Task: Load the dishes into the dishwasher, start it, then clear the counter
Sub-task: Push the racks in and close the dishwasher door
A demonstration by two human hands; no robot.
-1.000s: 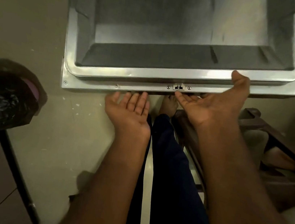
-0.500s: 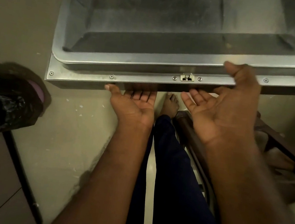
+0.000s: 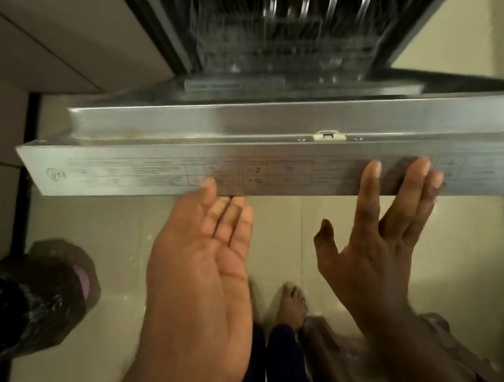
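Both hands flat — left hand [image 3: 201, 268], right hand [image 3: 379, 241] — against dishwasher door [image 3: 250, 145].

Under me the floor [image 3: 128, 231] is pale beige tile with thin joints and a few light specks, dimly lit in a warm, yellowish tone. On my left, flat beige cabinet fronts [image 3: 42, 15] run up the side, split by dark seams, and a black strip [image 3: 27, 159] edges them where they meet the tile. Low on my left stands a bin lined with a shiny black bag [image 3: 10, 312], something pink [image 3: 82, 280] at its rim. At my lower right is a brown wooden chair [image 3: 346, 366], blurred. A plain cream wall [image 3: 492, 37] shows at upper right.
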